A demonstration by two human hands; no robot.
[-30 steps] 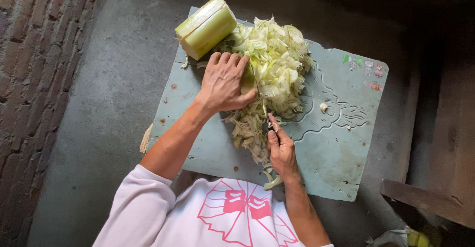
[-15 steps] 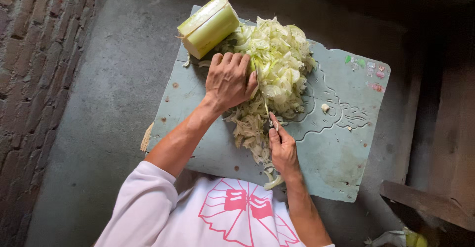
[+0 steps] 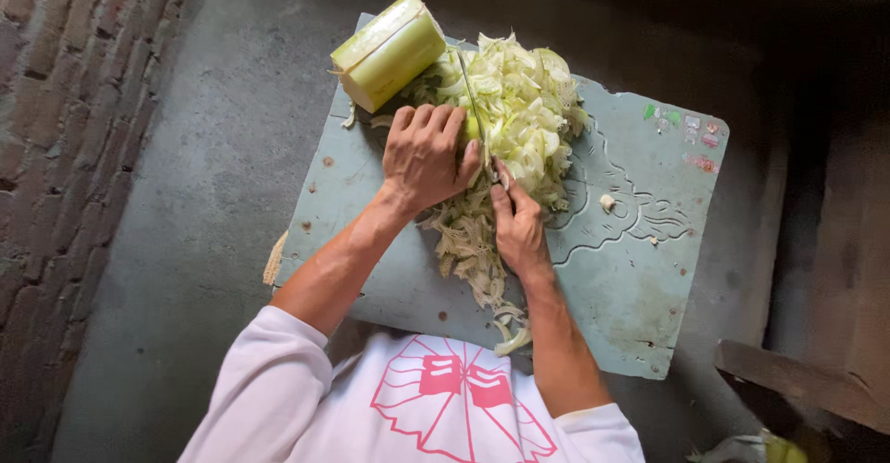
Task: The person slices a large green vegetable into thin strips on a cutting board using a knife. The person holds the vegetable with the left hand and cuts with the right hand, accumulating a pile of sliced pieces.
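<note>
**Slicing greens on the blue board**

The concrete floor [image 3: 195, 203] fills most of what I see, grey and rough, with a brick wall [image 3: 56, 101] running up my left side. On the floor lies a pale blue board [image 3: 640, 268], worn, with a raised curling pattern and a few small stickers near its far right corner. My white shirt [image 3: 426, 407] with a pink print shows at the bottom edge. A brown wooden plank [image 3: 807, 384] sits off the board's near right corner.

On the board's far left corner rests a thick pale green stalk [image 3: 387, 50], cut flat across its end and lying tilted, partly over the board's edge. Just beside it, to the right, is a heap of shredded greens [image 3: 519, 111], pale green and white, which trails down the middle of the board toward me in a thinner, duller line.

My left hand [image 3: 425, 152] presses palm down on the near left part of the heap, fingers curled and pointing away from me, close by the stalk. My right hand [image 3: 517, 227] is closed around the handle of a knife [image 3: 475, 111]; the narrow blade runs away from me, right against my left fingertips, over the shreds. The two hands nearly touch. A few small scraps [image 3: 607, 203] lie apart on the bare board to the right.
</note>
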